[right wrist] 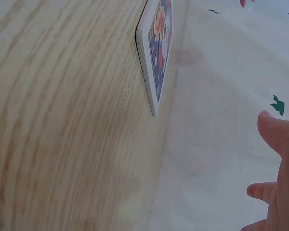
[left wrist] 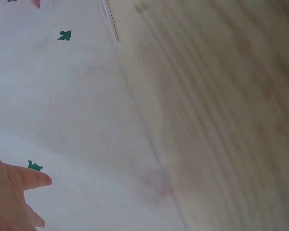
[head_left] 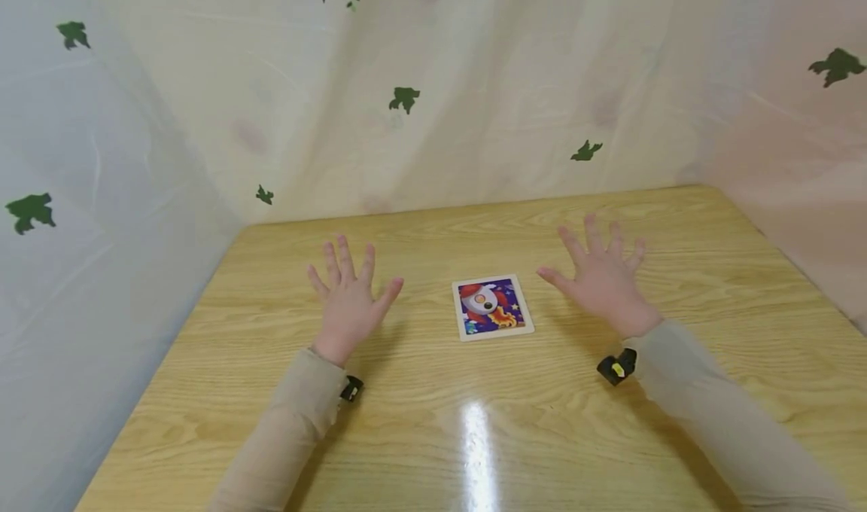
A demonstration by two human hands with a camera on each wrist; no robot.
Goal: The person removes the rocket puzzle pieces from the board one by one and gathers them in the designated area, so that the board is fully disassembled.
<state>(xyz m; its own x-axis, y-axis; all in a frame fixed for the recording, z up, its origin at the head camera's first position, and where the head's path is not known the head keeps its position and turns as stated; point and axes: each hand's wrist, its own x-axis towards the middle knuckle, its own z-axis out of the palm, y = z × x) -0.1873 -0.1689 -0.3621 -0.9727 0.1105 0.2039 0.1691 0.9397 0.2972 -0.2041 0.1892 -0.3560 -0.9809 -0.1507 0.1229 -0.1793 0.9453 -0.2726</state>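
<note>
Lying flat on the wooden table (head_left: 413, 429), a picture board (head_left: 493, 307) sits between the two hands, face up and apart from both. It is nearly square, so which of its sides is the longer I cannot tell; its near and far edges run roughly along the table's far edge, rising slightly to the right in the head view. A pale border frames a purple scene with a cartoon rocket (head_left: 482, 301). The rocket's long axis runs diagonally across the board: its red nose points to the far left corner, its orange flame (head_left: 503, 317) trails toward the near right. Seen from the right wrist, the board shows edge-on, with a thick white rim.

To its left, the left hand (head_left: 348, 305) has its fingers straight and fanned apart, pointing away from the person, the thumb angled toward the board. To its right, the right hand (head_left: 603, 282) is spread likewise, fingers apart, its thumb aimed back at the board and nearer to it than the left thumb.

Beige sleeves (head_left: 284, 429) cover both forearms, and a small black device (head_left: 616, 367) sits at each wrist. A streak of glare (head_left: 477, 452) shines on the table nearer the person. Behind the table hangs a pale sheet (head_left: 474, 166) with green bird shapes (head_left: 404, 99).
</note>
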